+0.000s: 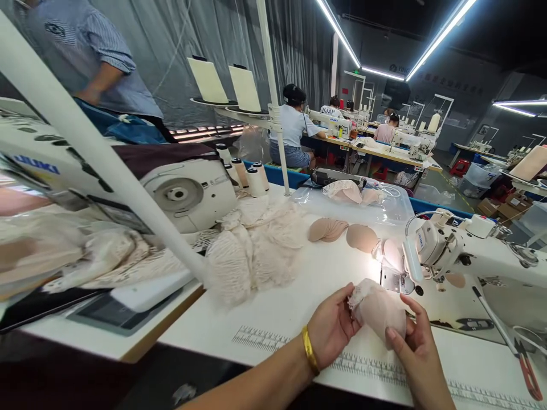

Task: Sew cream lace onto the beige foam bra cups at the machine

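Both hands grip one padded cup above the white table. The left hand pinches its lace edge; the right hand clasps its lower side.

White table: lace heap at 10 o'clock, tan foam cups at 12, sewing machine at 3, red-handled snips at 4, printed ruler at 6.

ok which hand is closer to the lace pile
Left. The left hand lies right of the lace pile; the right hand is farther right, past the padded cup both hands hold.
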{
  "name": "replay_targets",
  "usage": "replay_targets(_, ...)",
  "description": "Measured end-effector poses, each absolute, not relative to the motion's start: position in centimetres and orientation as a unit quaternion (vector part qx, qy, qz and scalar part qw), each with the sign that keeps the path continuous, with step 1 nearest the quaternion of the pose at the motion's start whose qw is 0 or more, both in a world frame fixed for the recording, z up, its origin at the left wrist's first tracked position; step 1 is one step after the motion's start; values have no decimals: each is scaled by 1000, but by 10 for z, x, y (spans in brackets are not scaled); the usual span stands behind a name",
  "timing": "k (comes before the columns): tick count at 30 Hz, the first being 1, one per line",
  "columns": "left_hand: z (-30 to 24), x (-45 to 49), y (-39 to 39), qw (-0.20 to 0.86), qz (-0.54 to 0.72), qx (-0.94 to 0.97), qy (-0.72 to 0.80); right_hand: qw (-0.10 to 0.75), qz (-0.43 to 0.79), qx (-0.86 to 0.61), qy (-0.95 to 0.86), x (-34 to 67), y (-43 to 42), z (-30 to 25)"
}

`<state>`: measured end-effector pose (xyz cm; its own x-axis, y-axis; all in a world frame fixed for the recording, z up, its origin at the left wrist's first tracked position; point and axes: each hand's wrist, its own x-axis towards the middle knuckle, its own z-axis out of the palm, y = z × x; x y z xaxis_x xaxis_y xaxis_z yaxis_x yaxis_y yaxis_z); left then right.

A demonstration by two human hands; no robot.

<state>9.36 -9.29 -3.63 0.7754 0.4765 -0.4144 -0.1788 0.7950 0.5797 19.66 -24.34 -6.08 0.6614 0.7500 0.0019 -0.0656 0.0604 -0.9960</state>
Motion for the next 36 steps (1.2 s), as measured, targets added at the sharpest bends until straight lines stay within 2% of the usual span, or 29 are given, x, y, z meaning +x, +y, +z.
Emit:
replay_targets(4, -32, 98, -104, 924, 149, 280, 214, 670, 286, -625, -281, 192, -246, -65)
replay_targets(8, -30, 106, -108, 914, 200, 242, 258, 672, 266, -637, -270, 189, -249, -66)
replay_targets(13, -29, 108, -108, 921, 184, 181, 291, 687, 269, -620, -268, 196, -248, -65)
replay_targets(19, -27, 107, -113, 922, 209, 249, 211, 689, 270, -618, -266, 197, -250, -75)
replay_targets(36, -26, 111, -117, 927, 174, 276, 187, 712, 263, -600, -252, 208, -248, -78)
